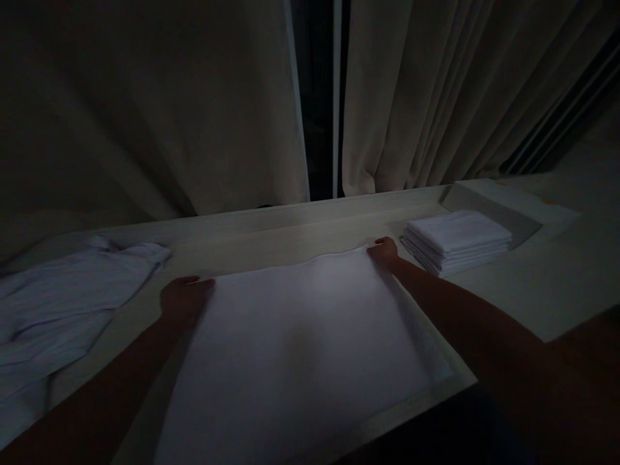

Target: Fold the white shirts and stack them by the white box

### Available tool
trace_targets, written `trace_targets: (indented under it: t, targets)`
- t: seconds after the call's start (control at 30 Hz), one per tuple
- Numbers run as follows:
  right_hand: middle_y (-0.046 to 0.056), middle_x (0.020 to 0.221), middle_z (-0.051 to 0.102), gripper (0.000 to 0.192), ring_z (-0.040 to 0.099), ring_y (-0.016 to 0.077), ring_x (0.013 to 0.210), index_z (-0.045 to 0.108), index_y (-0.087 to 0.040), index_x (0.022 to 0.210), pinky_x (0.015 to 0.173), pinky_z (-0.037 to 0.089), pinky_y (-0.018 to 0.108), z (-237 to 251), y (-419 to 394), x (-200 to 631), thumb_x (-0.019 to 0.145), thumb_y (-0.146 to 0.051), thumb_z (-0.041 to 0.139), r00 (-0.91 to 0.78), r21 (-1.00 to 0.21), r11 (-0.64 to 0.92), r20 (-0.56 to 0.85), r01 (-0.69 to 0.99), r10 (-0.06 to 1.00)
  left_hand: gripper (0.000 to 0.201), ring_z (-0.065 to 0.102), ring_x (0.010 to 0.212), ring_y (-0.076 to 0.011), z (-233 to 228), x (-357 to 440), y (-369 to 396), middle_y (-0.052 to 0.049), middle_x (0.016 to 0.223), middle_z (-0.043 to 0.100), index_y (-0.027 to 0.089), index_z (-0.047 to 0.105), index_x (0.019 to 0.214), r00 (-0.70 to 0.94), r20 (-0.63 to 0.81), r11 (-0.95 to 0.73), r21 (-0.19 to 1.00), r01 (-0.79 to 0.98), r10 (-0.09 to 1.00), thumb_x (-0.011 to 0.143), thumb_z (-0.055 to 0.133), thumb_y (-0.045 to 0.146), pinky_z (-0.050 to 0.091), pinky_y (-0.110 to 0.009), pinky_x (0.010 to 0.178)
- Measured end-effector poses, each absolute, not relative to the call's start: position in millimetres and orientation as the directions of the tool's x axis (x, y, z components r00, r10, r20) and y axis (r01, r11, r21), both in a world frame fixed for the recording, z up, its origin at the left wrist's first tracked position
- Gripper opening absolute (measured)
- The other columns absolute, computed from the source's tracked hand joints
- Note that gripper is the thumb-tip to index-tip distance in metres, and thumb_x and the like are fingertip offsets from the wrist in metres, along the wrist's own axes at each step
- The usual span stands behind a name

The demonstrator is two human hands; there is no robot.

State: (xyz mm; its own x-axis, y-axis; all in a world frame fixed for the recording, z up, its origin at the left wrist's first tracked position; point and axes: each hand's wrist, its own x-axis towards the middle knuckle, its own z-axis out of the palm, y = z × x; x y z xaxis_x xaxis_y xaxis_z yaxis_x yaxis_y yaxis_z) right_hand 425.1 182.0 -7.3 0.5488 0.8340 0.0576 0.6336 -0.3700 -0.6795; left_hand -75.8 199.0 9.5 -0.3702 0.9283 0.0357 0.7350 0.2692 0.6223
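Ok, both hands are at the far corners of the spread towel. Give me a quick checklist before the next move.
1. Left hand on the far left corner of the spread towel: ok.
2. Right hand on the far right corner: ok.
3. Towel lying flat on the table, no big wrinkles: ok.
4. Folded stack apart from the towel's right edge: ok.
5. Crumpled cloth at left clear of the towel: ok.
6. Pinching or only pressing the corners: cannot tell, too dark.

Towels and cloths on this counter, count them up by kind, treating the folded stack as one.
Flat spread white towel, under left hand and right hand: 1
Folded white towel stack: 1
Crumpled pale cloth heap: 1
Total: 3
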Motion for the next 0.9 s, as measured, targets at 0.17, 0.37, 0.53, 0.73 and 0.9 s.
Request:
trace_targets:
  t: [0.17,0.37,0.53,0.73,0.9]
  targets:
    - [0.011,0.143,0.05,0.044,0.04,0.0238,0.135,0.051,-0.017,0.135,0.114,0.026,0.042,1,148,334,0.094,-0.032,0.045,-0.061,-0.432,0.194,0.303,0.881,0.951,0.048,0.045,0.131,-0.025,0,4,160,-0.009,0.141,0.052,0.018,0.058,0.126,0.193,0.269,-0.288,0.377,0.88,0.943,0.091,0.044,0.048,0.031,-0.039,0.112]
    - [0.008,0.158,0.024,0.059,0.014,0.0261,0.147,0.029,-0.017,0.151,0.118,0.01,0.051,-35,116,259,0.1,-0.046,0.022,-0.347,-0.211,0.38,0.179,0.901,0.921,0.062,0.018,0.146,-0.0304,-35,88,124,-0.01,0.157,0.028,0.022,0.036,0.148,0.484,0.198,-0.508,0.091,0.857,0.852,0.096,0.021,0.052,0.013,-0.053,0.116]
    - [0.008,0.159,0.02,0.061,0.013,0.0256,0.147,0.025,-0.017,0.152,0.118,0.01,0.05,-43,116,264,0.1,-0.047,0.016,-0.335,-0.197,0.365,0.17,0.91,0.927,0.063,0.019,0.146,-0.0304,-45,87,125,-0.009,0.158,0.026,0.026,0.031,0.15,0.466,0.187,-0.487,0.09,0.869,0.865,0.095,0.017,0.056,0.014,-0.054,0.115]
    - [0.007,0.16,0.019,0.069,0.009,0.0278,0.148,0.028,-0.022,0.151,0.118,0.004,0.052,-31,126,274,0.096,-0.063,0.019,-0.324,-0.201,0.364,0.205,0.91,0.924,0.072,0.016,0.147,-0.0324,-32,65,146,-0.01,0.16,0.019,0.028,0.034,0.148,0.474,0.184,-0.493,0.08,0.866,0.861,0.09,0.023,0.068,0.014,-0.054,0.115]
    - [0.006,0.16,0.019,0.071,0.016,0.0302,0.146,0.03,-0.027,0.151,0.116,0.012,0.052,-34,141,320,0.094,-0.069,0.02,-0.241,-0.274,0.262,0.108,0.925,0.964,0.076,0.015,0.146,-0.0383,-40,17,170,-0.011,0.16,0.018,0.029,0.026,0.151,0.292,0.07,-0.298,0.095,0.95,0.954,0.087,0.026,0.071,0.015,-0.063,0.111]
